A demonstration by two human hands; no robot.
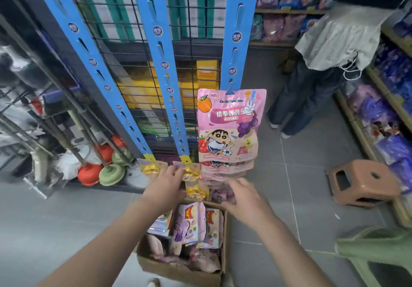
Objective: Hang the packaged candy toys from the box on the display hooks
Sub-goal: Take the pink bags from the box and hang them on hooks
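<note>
A cardboard box [178,272] of packaged candy toys [194,222] sat on the grey floor tiles [312,175] beneath the person's forearms. Above it, the left hand [165,184] had its fingertips on a yellow candy toy pack [192,175] hanging at the foot of the middle blue display strip [160,48]; whether they pinched it could not be told. The blurred right hand [243,195] hovered with loosely spread fingers, holding nothing, just beside the pink Crayon Shin-chan pouches [229,121] on the right strip [236,32]. Beyond stood a brown plastic stool [361,182] and another person [323,63].
</note>
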